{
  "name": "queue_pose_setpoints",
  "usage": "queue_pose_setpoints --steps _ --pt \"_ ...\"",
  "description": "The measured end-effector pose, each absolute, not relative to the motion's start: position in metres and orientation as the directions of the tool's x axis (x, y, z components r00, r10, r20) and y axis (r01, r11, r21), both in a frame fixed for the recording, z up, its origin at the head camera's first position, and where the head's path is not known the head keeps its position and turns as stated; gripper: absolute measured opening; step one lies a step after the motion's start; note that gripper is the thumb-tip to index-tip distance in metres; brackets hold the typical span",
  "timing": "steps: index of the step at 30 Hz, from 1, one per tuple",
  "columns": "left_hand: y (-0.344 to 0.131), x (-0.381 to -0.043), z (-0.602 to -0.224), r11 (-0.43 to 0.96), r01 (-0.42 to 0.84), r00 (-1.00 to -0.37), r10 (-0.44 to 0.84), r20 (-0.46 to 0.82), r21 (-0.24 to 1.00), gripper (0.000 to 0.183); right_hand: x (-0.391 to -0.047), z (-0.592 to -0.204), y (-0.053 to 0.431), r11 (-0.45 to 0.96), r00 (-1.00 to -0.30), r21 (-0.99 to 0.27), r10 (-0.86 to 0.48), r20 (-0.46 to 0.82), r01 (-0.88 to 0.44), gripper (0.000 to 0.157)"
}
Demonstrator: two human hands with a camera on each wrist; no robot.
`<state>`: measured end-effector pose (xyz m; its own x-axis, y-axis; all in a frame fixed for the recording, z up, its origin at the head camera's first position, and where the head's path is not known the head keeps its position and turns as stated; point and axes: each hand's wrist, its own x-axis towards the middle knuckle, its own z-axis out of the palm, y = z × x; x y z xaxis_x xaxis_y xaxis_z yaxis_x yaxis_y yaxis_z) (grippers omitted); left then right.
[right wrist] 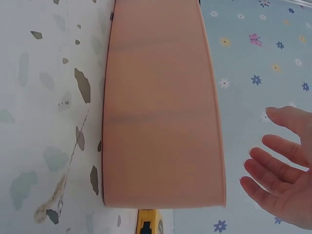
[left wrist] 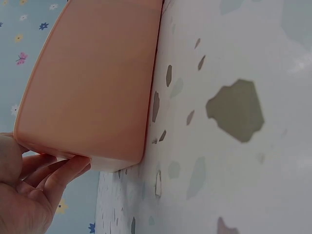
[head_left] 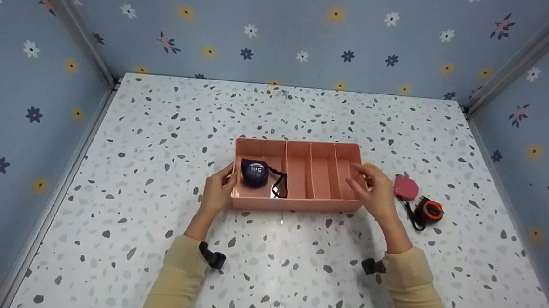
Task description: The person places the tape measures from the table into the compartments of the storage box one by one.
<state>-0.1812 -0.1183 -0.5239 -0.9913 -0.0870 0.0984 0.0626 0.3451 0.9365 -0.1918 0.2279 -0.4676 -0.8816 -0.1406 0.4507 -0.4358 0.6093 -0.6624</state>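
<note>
A pink compartment box [head_left: 295,204] lies on the speckled table. My left hand [head_left: 217,191] holds its left end; in the left wrist view, the fingers [left wrist: 63,178] press the end wall while the thumb is at the rim. Inside the wide left compartment sits a dark blue tape measure [head_left: 254,174] with a black wrist strap. Over the box's right end is my right hand [head_left: 373,190], fingers loosely bent and apart, with nothing in them. A yellow tape measure [right wrist: 149,222], partly hidden by the box and hand, is by that end.
Right of the box lie a pink tape measure [head_left: 406,188] and a black and orange tape measure [head_left: 429,210] with a black strap. Three narrow compartments, divided by thin walls, fill the box's right part. Blue flowered panels [head_left: 283,34] border the table at back and sides.
</note>
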Motion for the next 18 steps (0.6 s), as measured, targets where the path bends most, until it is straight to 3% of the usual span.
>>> queue_pose_setpoints --steps 18 --pt "-0.119 -0.181 -0.524 0.308 0.126 -0.984 -0.08 0.158 0.943 0.035 -0.2 -0.474 0.253 0.602 -0.945 -0.754 -0.002 0.328 -0.263 0.037"
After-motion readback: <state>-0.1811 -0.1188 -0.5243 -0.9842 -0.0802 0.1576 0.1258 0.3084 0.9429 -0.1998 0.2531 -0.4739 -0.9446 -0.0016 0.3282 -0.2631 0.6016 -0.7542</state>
